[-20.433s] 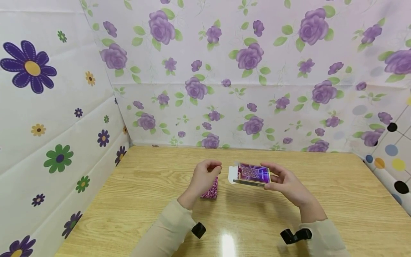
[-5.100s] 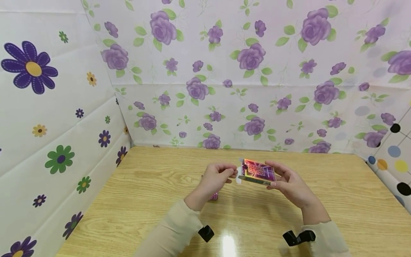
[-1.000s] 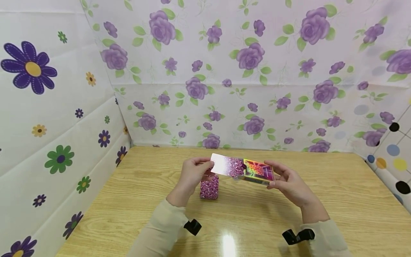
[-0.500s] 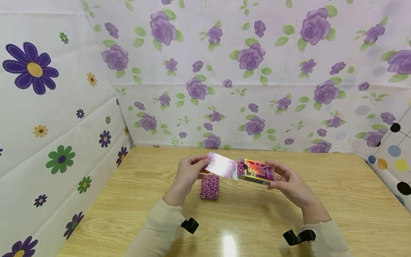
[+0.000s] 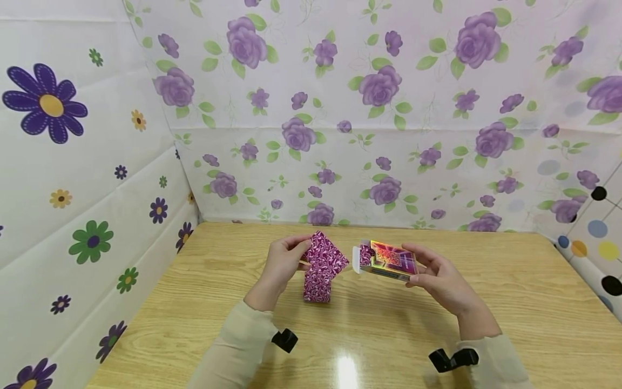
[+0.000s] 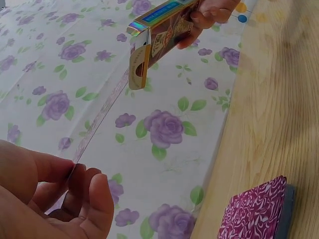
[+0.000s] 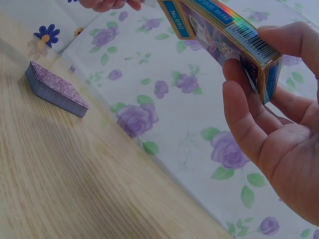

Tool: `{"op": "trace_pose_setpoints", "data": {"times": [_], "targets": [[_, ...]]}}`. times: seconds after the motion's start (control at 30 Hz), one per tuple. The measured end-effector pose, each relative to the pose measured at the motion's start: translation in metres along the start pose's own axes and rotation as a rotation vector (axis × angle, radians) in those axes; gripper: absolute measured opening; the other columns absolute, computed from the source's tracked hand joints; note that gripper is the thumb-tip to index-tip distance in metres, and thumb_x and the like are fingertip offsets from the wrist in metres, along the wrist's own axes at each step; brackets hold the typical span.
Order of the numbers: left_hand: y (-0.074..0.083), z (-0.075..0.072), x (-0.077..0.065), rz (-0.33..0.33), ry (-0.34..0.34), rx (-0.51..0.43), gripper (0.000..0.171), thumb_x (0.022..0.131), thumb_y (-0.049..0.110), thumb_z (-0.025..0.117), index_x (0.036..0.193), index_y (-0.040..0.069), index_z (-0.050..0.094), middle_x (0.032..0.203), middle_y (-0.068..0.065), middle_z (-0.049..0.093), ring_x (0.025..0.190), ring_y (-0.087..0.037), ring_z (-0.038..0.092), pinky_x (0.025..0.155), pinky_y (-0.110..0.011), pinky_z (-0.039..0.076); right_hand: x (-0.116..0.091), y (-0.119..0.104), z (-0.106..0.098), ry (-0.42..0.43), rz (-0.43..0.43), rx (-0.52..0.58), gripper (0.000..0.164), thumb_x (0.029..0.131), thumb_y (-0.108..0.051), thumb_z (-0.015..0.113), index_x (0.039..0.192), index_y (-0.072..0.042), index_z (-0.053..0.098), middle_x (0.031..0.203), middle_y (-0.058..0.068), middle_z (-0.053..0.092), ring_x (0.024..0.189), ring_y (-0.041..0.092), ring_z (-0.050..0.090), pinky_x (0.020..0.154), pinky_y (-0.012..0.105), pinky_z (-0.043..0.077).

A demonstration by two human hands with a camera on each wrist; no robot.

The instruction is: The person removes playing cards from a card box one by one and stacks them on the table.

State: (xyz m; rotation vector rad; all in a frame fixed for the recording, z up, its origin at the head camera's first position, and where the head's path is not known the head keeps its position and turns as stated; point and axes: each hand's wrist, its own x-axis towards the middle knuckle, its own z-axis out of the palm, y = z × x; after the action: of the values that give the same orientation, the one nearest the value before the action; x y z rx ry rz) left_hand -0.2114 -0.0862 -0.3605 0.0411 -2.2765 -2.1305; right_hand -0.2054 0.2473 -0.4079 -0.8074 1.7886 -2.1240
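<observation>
My left hand [image 5: 281, 265] pinches a playing card [image 5: 331, 255] with a magenta-and-white swirled back, one corner pointing right. In the left wrist view the card [image 6: 102, 112] shows nearly edge-on between thumb and fingers. A deck of matching cards [image 5: 317, 292] lies on the table below, its far part covered by the held card. My right hand [image 5: 439, 275] grips the shiny purple-and-gold card box [image 5: 392, 260] by its right end, above the table. The box's mouth faces left with its white flap [image 5: 356, 260] folded out, and a swirled card back [image 5: 365, 255] shows in the opening.
The wooden table [image 5: 194, 313] runs back to a flower-printed cloth wall [image 5: 311, 129]. Another flowered sheet [image 5: 87, 183] stands on the left, and a dotted one [image 5: 595, 237] on the right. A black strap mount sits on each wrist.
Over the last second my left hand has drawn the card out of the box leftward and tilted it, so it now overlaps the deck. My right hand and the box stay nearly still.
</observation>
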Motion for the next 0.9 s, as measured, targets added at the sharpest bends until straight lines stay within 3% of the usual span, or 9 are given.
{"op": "trace_pose_setpoints", "data": {"times": [0.17, 0.6, 0.9], "targets": [[-0.003, -0.002, 0.002, 0.014, -0.012, 0.047, 0.024, 0.096, 0.011, 0.053, 0.114, 0.003, 0.066, 0.086, -0.005, 0.059, 0.068, -0.011, 0.054, 0.059, -0.028, 0.055, 0.000, 0.000, 0.000, 0.006, 0.004, -0.004, 0.058, 0.091, 0.009, 0.049, 0.144, -0.008, 0.034, 0.136, 0.001, 0.043, 0.109, 0.013, 0.060, 0.078, 0.027, 0.057], [-0.011, -0.003, 0.012, -0.016, -0.017, 0.077, 0.021, 0.092, 0.013, 0.061, 0.104, -0.004, 0.063, 0.085, -0.007, 0.063, 0.067, -0.010, 0.057, 0.064, -0.026, 0.055, -0.001, -0.001, 0.000, 0.007, 0.006, 0.001, 0.058, 0.091, 0.009, 0.049, 0.144, -0.006, 0.033, 0.137, 0.003, 0.042, 0.109, 0.013, 0.060, 0.079, 0.027, 0.056], [-0.020, -0.006, 0.021, -0.041, -0.014, 0.116, 0.018, 0.089, 0.014, 0.065, 0.101, 0.000, 0.066, 0.084, -0.005, 0.063, 0.069, -0.010, 0.058, 0.063, -0.025, 0.055, 0.000, 0.002, 0.000, 0.012, 0.018, -0.003, 0.057, 0.091, 0.009, 0.050, 0.144, -0.007, 0.034, 0.136, 0.001, 0.042, 0.109, 0.013, 0.060, 0.079, 0.027, 0.057]]}}
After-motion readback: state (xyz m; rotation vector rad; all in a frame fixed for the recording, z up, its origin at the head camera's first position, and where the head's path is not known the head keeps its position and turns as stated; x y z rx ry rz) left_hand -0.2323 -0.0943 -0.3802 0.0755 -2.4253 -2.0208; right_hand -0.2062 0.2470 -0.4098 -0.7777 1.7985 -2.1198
